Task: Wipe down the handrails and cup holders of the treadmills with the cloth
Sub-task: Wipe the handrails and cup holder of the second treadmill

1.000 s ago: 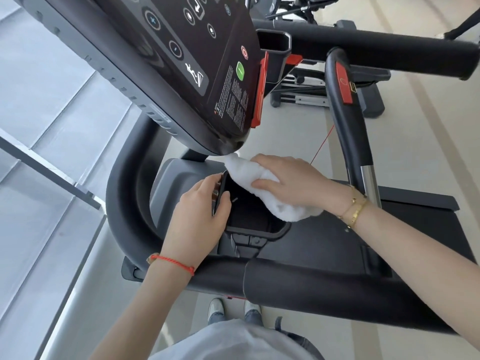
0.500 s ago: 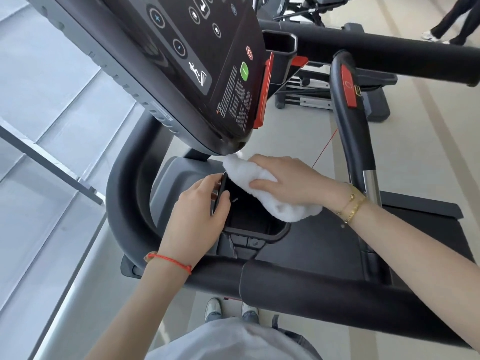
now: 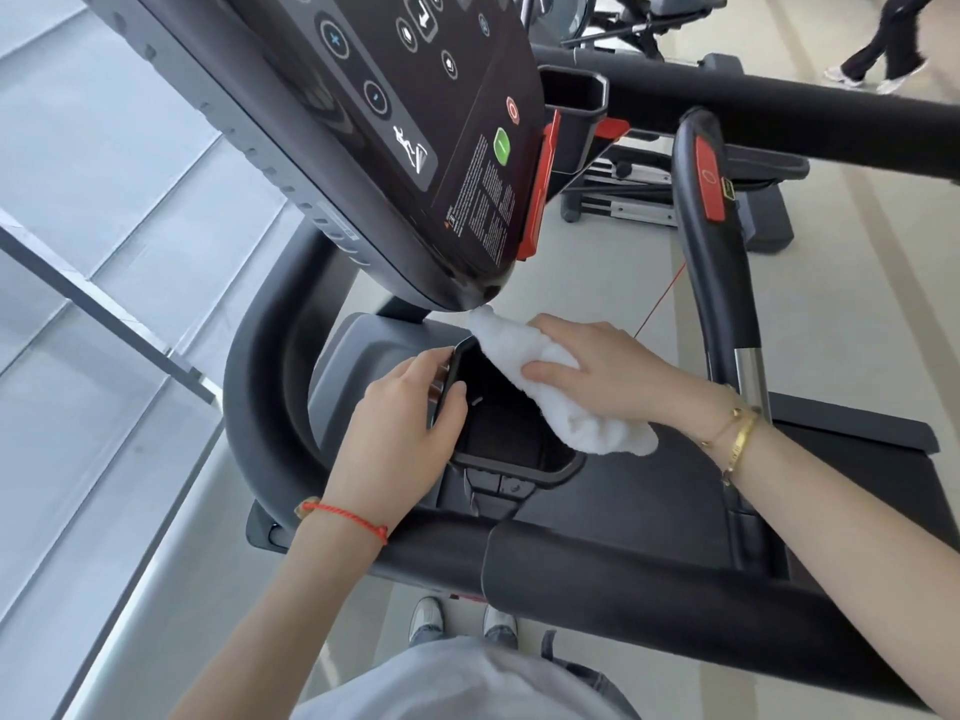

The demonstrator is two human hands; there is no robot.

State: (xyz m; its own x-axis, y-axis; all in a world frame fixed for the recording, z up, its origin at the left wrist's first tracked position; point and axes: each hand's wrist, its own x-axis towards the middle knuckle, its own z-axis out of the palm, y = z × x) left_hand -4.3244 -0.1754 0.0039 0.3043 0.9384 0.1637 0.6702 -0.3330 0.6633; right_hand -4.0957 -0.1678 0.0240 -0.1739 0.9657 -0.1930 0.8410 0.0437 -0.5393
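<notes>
A white cloth lies over the right rim of the black cup holder under the treadmill console. My right hand grips the cloth and presses it against that rim. My left hand grips the cup holder's left rim, thumb inside, fingers curled over the edge. A thick black handrail runs across the front of the treadmill, and a curved handrail bends up on the left. The cup holder's right side is hidden by the cloth.
The black console hangs just above the cloth. An upright grip with a red button stands to the right. A second cup holder and another handrail lie beyond. A person's legs appear at top right. A glass wall is at left.
My right hand with the cloth has shifted slightly along the cup holder's right rim. My left hand keeps its hold. A person has walked further into view at top right.
</notes>
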